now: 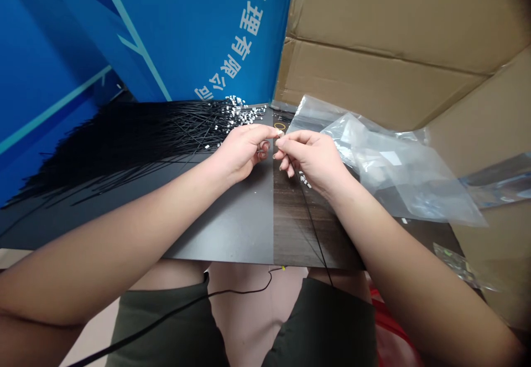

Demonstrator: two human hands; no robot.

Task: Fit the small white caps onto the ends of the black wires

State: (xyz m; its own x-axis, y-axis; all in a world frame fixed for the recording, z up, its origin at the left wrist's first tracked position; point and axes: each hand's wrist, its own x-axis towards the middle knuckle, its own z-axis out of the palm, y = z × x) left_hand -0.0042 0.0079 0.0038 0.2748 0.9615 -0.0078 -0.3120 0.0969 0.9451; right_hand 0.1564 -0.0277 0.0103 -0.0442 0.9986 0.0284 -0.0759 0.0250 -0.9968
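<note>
Forearms: both bare, super close to the lens, coming in from the lower left and lower right of the frame.
Left hand: center of the frame, this hand (249, 148) has its fingertips closed on a tiny white piece (279, 133), other fingers curled.
Right hand: just beside it, this hand (317, 156) is pinching a thin black wire (314, 217) right by that piece; can't tell if they're joined.
Wire: drops from the right hand over the front edge of the surface (232, 220) toward the dark shorts (332, 322).
Near the fingers: yellow loop (280, 127) just behind, loose white bits (305, 179) below the right hand.
Big pile: black wires (124, 134) across the left of the frame, loads of white ends (240, 113) facing center.
Plastic: clear bags (394, 176), right of center.
Backdrop: blue panel (199, 29) upper left, cardboard (385, 18) upper right.
</note>
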